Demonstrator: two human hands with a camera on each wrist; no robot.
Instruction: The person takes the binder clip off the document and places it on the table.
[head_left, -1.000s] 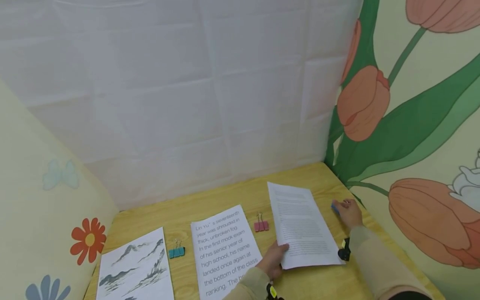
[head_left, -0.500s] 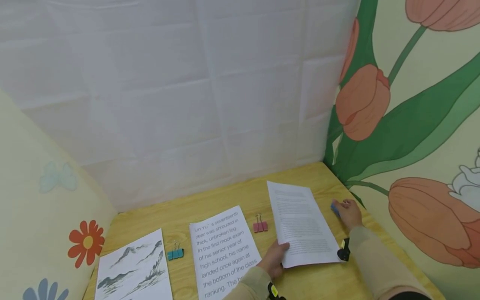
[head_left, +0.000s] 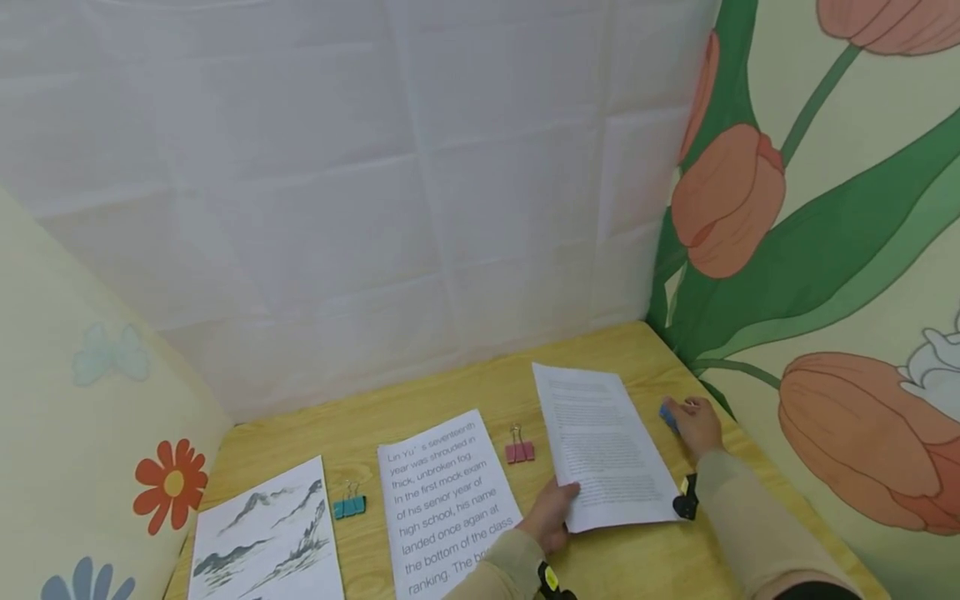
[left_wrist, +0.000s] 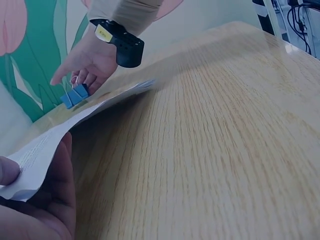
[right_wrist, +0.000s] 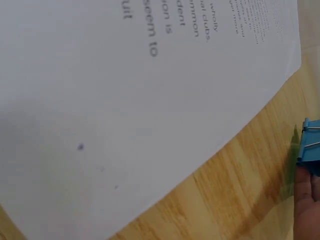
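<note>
My left hand (head_left: 551, 512) pinches the lower left edge of a printed paper sheaf (head_left: 603, 450), thumb on top and fingers underneath. In the left wrist view the paper (left_wrist: 45, 150) slants up off the table. To its right, my right hand (head_left: 699, 427) holds a blue binder clip (head_left: 667, 417). The left wrist view shows this clip (left_wrist: 75, 96) with its wire handles at the curled fingers. The clip (right_wrist: 311, 142) lies apart from the sheaf's edge in the right wrist view, where most of that hand is out of frame.
A large-print text sheet (head_left: 450, 500) and a mountain ink-painting sheet (head_left: 262, 533) lie on the wooden table (head_left: 420, 400) to the left. A pink binder clip (head_left: 520, 452) and a teal binder clip (head_left: 349, 506) stand between the papers. A white curtain (head_left: 300, 208) hangs behind.
The head view has shifted very slightly. Both hands keep their holds on the sheaf and the blue binder clip, with almost no movement.
</note>
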